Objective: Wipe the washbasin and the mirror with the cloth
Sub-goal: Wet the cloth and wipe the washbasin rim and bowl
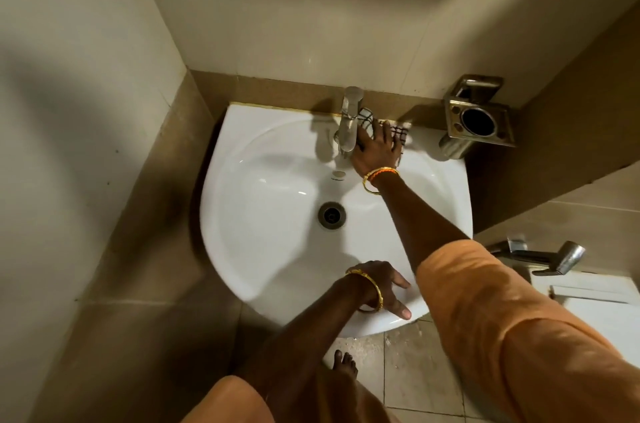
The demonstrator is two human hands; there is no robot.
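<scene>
Seen from above: the right hand (377, 149) presses a checked cloth (367, 121) with spread fingers onto the basin (263, 249) ledge beside the tap (349, 121). The left hand (382, 287) rests spread on the front rim. Wiping seems underway; no mirror is visible.

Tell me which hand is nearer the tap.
Right. The right hand presses the cloth right beside the tap; the left hand rests on the basin's front rim.
</scene>
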